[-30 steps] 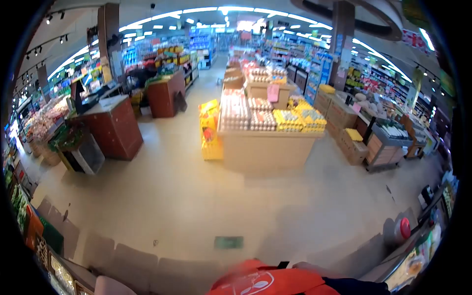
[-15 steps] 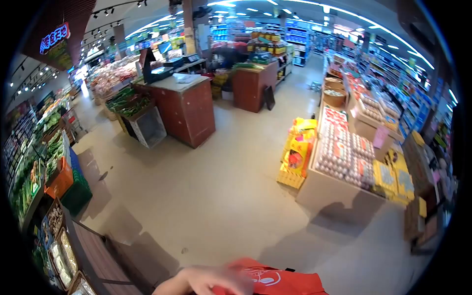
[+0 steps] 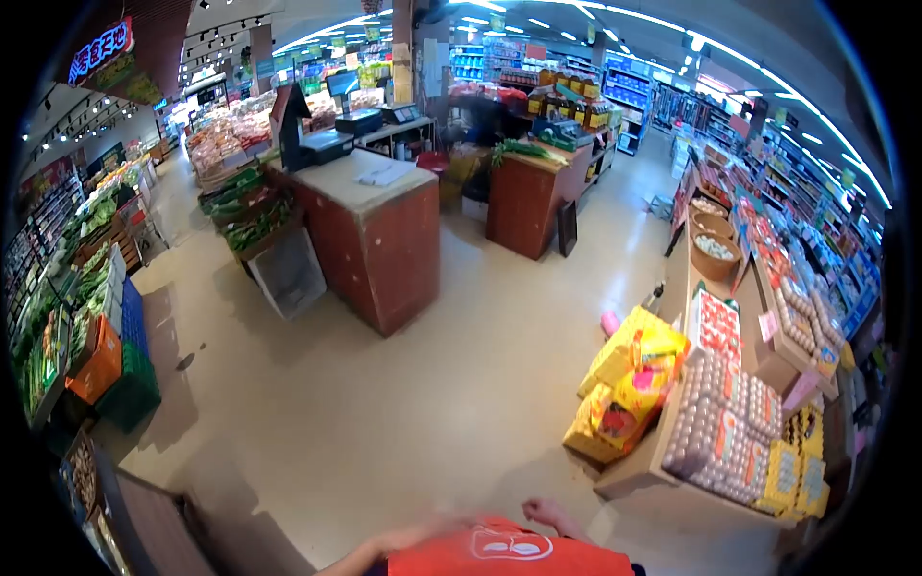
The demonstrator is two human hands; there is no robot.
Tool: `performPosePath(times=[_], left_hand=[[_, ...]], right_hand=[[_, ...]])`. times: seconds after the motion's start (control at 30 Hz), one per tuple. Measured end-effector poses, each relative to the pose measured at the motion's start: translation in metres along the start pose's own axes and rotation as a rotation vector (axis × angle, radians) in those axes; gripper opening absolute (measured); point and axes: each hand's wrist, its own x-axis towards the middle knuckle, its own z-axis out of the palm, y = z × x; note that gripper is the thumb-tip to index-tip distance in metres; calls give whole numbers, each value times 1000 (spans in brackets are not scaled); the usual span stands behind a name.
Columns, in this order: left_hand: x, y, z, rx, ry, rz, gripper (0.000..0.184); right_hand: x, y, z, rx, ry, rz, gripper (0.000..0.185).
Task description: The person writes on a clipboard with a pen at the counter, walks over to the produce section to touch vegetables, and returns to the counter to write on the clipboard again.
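Red counter (image 3: pixel 370 240), stacked egg trays (image 3: pixel 720 427), green crate (image 3: pixel 130 389)

Near floor (image 3: pixel 384 413): smooth, semi-gloss. Left counter (image 3: pixel 384 240): reddish sides, matt, scuffed. Right egg cartons (image 3: pixel 725 422): clear, glossy plastic. Far-right baskets (image 3: pixel 715 254): woven, rough. Near apron (image 3: pixel 509 552): matt cloth.

A red overgarment (image 3: pixel 576 561) bears a white line emblem (image 3: pixel 512 544) at its twelve o'clock: a rounded outline around two leaf shapes. Dark cloth (image 3: pixel 638 569) edges it at four o'clock. The left hand (image 3: pixel 545 512) is ungloved; the right hand (image 3: pixel 447 524) is motion-blurred.
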Motion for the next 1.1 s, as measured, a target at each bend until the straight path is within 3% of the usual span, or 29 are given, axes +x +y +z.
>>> performPosePath(times=[0.07, 0.2, 0.3, 0.4, 0.57, 0.67, 0.7, 0.77, 0.87, 0.97, 1.1], left_hand=[[41, 19, -57, 37, -78, -72, 46], [123, 45, -157, 107, -225, -235, 48], [204, -13, -230, 248, -160, -87, 45], [286, -2, -303, 143, -137, -146, 54], [383, 49, -419, 202, 200, -217, 44], [413, 56, -489, -134, 343, -224, 53], [426, 44, -522, -45, 343, -63, 45], [442, 34, -583, -163, 481, -60, 38], [466, 41, -690, -114, 733, -55, 30], [478, 47, -818, -183, 1006, 41, 30], [477, 58, -971, -235, 1491, 174, 29]], right_hand=[[11, 34, -4, 72, 124, 110, 32], [48, 52, -61, 143, 102, 417, 31], [108, 53, -115, 185, 98, 505, 30], [183, 54, -181, 189, 84, 527, 29], [325, 39, -319, 140, 82, 482, 29], [407, 28, -398, 62, 83, 437, 28], [440, 26, -426, 22, 86, 413, 28], [529, 19, -487, -89, 134, 326, 28], [635, -71, -587, 231, 425, 77, 26], [697, -166, -654, 448, 505, -161, 24], [771, -161, -667, 416, 279, -10, 26]])
